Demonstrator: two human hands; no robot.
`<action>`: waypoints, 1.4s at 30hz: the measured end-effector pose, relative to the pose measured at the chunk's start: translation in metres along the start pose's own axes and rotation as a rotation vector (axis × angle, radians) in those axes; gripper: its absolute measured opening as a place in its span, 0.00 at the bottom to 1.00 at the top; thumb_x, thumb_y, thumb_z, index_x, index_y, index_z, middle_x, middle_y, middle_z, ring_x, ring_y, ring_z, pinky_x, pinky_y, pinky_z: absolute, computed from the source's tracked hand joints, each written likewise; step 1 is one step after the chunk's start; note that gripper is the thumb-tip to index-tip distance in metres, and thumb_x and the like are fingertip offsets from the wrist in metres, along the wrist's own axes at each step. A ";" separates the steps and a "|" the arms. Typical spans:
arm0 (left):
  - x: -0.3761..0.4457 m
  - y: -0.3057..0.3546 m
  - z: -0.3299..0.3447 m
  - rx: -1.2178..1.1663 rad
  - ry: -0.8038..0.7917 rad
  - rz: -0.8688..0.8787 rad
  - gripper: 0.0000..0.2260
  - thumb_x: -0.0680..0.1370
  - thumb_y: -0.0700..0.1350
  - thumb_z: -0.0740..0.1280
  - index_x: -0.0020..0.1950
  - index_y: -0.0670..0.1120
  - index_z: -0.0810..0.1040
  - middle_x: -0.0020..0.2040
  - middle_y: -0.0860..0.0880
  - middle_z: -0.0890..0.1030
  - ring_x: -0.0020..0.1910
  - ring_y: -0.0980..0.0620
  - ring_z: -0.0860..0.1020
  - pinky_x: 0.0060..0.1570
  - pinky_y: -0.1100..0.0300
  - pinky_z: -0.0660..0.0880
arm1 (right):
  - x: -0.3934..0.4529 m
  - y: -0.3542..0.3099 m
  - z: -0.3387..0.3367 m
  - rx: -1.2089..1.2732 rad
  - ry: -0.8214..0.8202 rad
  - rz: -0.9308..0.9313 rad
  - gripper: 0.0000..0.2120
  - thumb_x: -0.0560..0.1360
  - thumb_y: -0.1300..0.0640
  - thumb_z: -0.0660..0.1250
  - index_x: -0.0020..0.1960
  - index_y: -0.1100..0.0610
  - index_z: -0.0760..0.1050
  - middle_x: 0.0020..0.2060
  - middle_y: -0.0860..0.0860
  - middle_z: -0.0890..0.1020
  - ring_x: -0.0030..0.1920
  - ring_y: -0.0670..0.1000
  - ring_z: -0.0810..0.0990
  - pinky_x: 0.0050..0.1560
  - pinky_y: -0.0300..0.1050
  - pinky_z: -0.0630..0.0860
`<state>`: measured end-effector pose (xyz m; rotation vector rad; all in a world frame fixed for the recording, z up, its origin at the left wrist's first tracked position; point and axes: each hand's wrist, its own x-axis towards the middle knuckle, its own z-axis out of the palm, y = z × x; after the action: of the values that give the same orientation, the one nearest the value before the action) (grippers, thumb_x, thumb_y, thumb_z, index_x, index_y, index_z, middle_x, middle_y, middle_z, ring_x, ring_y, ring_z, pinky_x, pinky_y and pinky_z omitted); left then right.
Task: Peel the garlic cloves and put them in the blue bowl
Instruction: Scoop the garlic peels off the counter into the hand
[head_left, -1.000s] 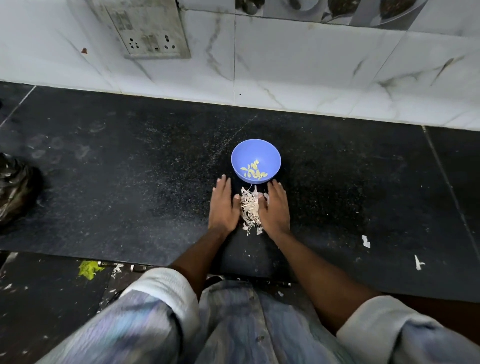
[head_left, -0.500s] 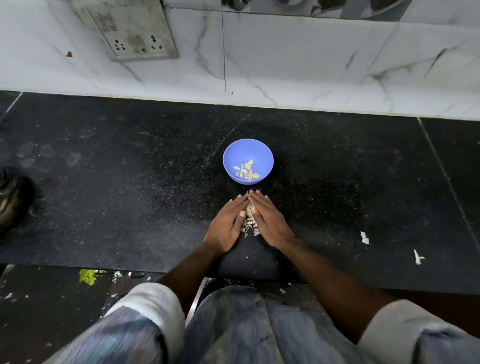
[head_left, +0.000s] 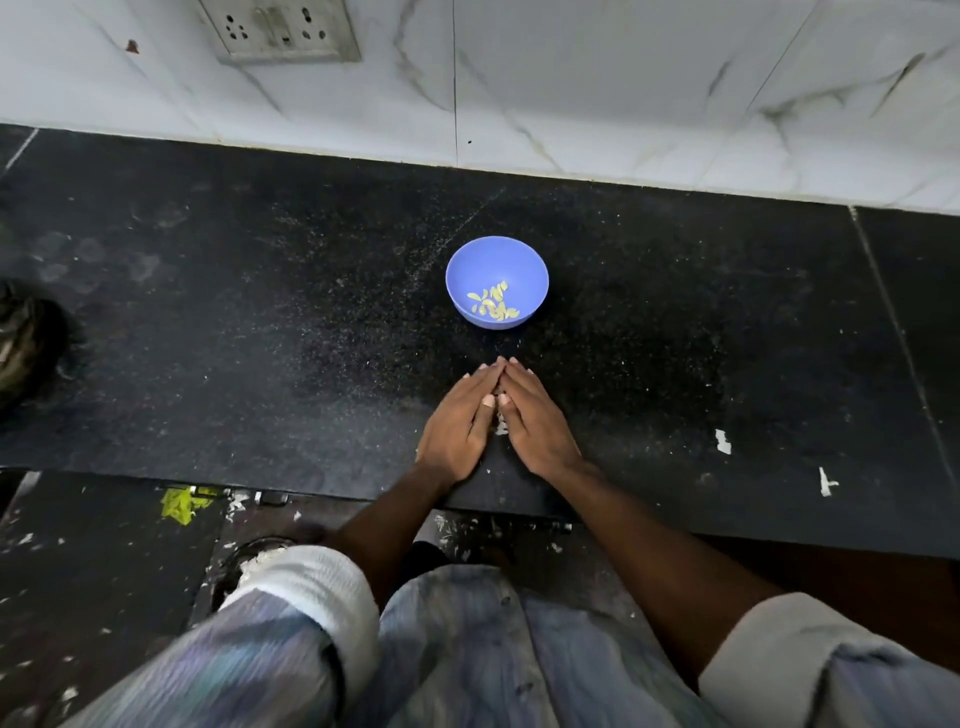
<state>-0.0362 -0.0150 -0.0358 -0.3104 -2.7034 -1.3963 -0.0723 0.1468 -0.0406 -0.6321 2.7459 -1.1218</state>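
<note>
Spreading wide on every side of the two hands, the black speckled counter (head_left: 260, 322) carries everything, with bare dark stone running off to the left and right of the grip and its front edge lying just behind the wrists. Beyond the fingertips the counter ends at a white marbled wall (head_left: 597, 93), where a switch plate (head_left: 283, 28) sits up and to the left. Below the front edge the floor (head_left: 78, 571) shows pale flecks and a yellow-green scrap (head_left: 179, 503). Straight ahead of the fingertips, near but apart from them, stands the blue bowl (head_left: 497, 260), upright, with a small cluster of peeled garlic cloves (head_left: 493, 304) lying in its bottom toward the side nearest the hands. The left hand (head_left: 457, 426) and right hand (head_left: 535, 421) lie palm down on the counter with straight fingers, angled inward so their fingertips meet in a point, neither hand gripping anything. Between the two hands a narrow gap shows a few pale garlic skins (head_left: 501, 427) pressed in on the stone; how much lies hidden beneath the palms cannot be told. Well off to the right of the grip two white scraps (head_left: 722, 441) lie on the counter, and a dark bundle (head_left: 26, 343) sits at the far left edge.
</note>
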 end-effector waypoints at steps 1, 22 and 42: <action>-0.008 0.004 0.002 -0.063 0.037 -0.032 0.22 0.89 0.47 0.53 0.82 0.45 0.68 0.81 0.50 0.70 0.80 0.56 0.67 0.82 0.53 0.59 | -0.011 -0.002 -0.001 0.041 0.048 -0.002 0.25 0.85 0.54 0.54 0.80 0.62 0.64 0.80 0.54 0.65 0.81 0.49 0.59 0.80 0.58 0.59; 0.013 -0.003 -0.008 -0.750 0.316 -0.392 0.25 0.84 0.55 0.56 0.76 0.43 0.73 0.75 0.46 0.76 0.77 0.53 0.72 0.79 0.55 0.65 | 0.004 -0.027 0.019 -0.263 -0.047 0.046 0.48 0.75 0.38 0.67 0.84 0.57 0.49 0.83 0.59 0.49 0.83 0.58 0.47 0.83 0.54 0.50; -0.011 0.001 -0.028 -1.343 0.632 -0.636 0.24 0.90 0.49 0.47 0.69 0.41 0.80 0.70 0.45 0.82 0.73 0.52 0.77 0.74 0.58 0.69 | 0.061 -0.033 0.030 -0.585 0.357 -0.154 0.22 0.81 0.49 0.64 0.30 0.55 0.74 0.27 0.53 0.76 0.23 0.56 0.76 0.21 0.45 0.68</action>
<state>-0.0261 -0.0383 -0.0205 0.8498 -1.0525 -2.6397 -0.1094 0.0806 -0.0364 -0.7728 3.4164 -0.4621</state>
